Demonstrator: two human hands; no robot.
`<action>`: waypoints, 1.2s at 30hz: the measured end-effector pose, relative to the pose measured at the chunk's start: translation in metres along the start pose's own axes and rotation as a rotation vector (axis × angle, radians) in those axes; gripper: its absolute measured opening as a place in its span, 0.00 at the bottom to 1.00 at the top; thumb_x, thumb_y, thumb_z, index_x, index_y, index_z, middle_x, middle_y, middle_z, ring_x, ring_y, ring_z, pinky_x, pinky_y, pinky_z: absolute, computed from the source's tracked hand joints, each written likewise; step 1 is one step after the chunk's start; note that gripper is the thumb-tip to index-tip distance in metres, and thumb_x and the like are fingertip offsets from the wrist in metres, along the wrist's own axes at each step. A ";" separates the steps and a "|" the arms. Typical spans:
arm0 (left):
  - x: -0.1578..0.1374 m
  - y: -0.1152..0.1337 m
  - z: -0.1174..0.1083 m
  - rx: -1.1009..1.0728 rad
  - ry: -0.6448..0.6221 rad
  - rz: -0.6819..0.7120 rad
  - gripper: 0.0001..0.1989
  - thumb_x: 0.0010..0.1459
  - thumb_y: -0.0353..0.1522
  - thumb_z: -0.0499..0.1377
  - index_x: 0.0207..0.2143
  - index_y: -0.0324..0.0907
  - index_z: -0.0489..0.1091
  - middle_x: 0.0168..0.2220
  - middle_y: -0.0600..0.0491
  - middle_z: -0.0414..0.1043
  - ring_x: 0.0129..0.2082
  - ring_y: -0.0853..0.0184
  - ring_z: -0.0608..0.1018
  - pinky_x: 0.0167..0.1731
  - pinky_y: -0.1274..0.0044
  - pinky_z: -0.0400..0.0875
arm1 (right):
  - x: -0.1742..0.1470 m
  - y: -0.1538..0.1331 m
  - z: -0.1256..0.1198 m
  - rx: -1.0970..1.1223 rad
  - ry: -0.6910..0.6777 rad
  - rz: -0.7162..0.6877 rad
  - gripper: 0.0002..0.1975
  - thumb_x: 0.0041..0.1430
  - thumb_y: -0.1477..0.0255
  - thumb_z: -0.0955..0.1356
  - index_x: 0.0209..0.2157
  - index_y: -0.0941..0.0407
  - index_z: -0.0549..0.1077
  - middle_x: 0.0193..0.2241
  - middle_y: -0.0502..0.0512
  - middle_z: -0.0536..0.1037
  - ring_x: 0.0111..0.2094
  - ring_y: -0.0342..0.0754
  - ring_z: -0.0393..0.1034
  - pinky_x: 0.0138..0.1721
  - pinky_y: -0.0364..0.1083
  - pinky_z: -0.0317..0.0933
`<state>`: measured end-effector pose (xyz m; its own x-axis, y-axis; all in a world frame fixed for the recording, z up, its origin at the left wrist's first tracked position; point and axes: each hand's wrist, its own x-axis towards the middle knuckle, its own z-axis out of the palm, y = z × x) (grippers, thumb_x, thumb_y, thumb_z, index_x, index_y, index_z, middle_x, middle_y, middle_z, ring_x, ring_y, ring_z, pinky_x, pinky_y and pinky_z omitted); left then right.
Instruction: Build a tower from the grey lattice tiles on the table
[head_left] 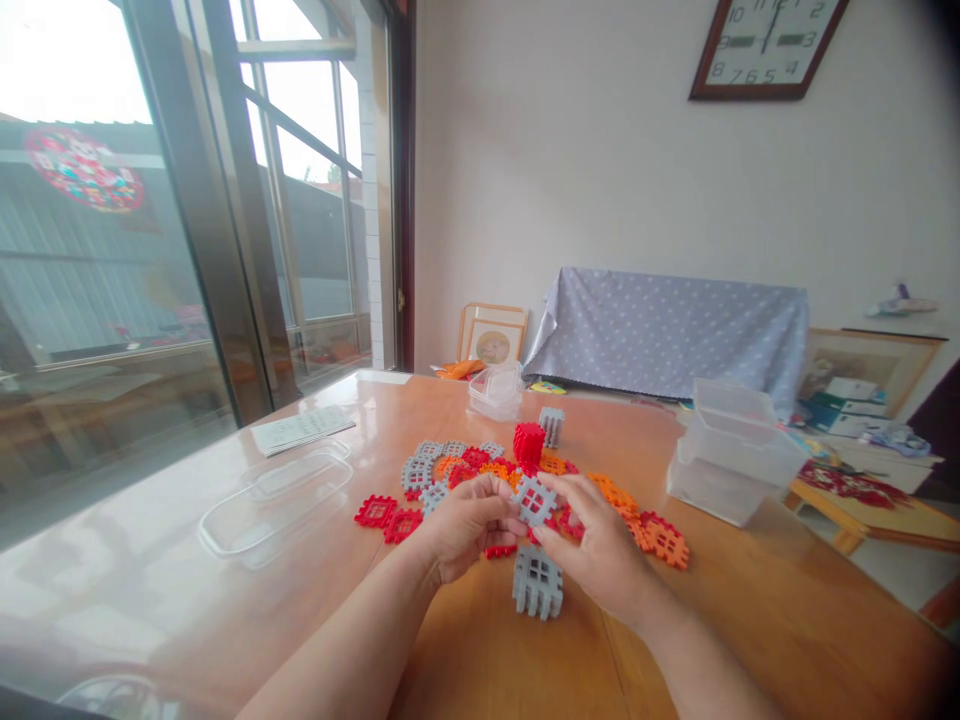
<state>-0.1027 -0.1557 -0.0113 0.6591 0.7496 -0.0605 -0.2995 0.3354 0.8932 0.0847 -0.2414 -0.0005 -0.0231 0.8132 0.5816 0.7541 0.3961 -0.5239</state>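
Between my two hands I hold up a grey square building piece (535, 499) with notched edges and a window-like grid. My left hand (480, 520) pinches its left side, and my right hand (592, 535) grips its right side with thumb and fingers. Just below, on the table, stands a stack of grey pieces (538, 583). Beyond my hands rises a red stack (529, 443), with another grey stack (551, 427) behind it. Loose red pieces (376, 511), grey pieces (417, 473) and orange pieces (666, 541) are spread around; some are hidden by my hands.
Clear plastic boxes stand at the right (731, 460), and a smaller clear container (496, 392) is at the back. Clear lids (276, 500) and a paper booklet (302, 430) lie on the left of the wooden table (480, 650). A dotted cloth (675, 330) hangs behind.
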 end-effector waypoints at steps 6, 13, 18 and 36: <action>-0.003 0.005 0.003 0.069 -0.046 -0.003 0.14 0.55 0.33 0.67 0.41 0.41 0.67 0.30 0.52 0.76 0.27 0.69 0.81 0.29 0.80 0.73 | -0.002 0.003 0.001 0.032 -0.017 0.011 0.29 0.57 0.77 0.67 0.61 0.47 0.67 0.57 0.54 0.73 0.58 0.53 0.67 0.60 0.54 0.64; -0.002 0.002 0.003 0.082 -0.020 -0.007 0.14 0.51 0.33 0.68 0.34 0.41 0.65 0.30 0.53 0.75 0.29 0.67 0.82 0.29 0.80 0.73 | 0.000 0.005 0.003 -0.027 0.051 0.039 0.24 0.59 0.75 0.67 0.58 0.51 0.70 0.54 0.57 0.74 0.54 0.53 0.71 0.56 0.54 0.67; -0.003 0.003 0.005 0.068 -0.023 -0.044 0.19 0.48 0.33 0.71 0.36 0.41 0.64 0.32 0.52 0.76 0.31 0.67 0.82 0.34 0.77 0.75 | -0.001 0.003 0.003 -0.039 0.015 -0.003 0.23 0.60 0.72 0.69 0.57 0.50 0.70 0.52 0.57 0.74 0.53 0.54 0.71 0.56 0.54 0.68; -0.008 0.009 -0.004 0.428 -0.004 0.070 0.21 0.58 0.50 0.62 0.35 0.39 0.74 0.31 0.50 0.77 0.24 0.72 0.73 0.25 0.80 0.63 | -0.008 -0.002 -0.020 0.066 -0.274 0.106 0.27 0.52 0.71 0.73 0.56 0.49 0.72 0.49 0.54 0.79 0.49 0.54 0.74 0.53 0.54 0.68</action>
<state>-0.1135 -0.1561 -0.0044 0.6504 0.7595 0.0078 -0.0309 0.0161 0.9994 0.0966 -0.2566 0.0083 -0.1295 0.9329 0.3362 0.7180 0.3220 -0.6171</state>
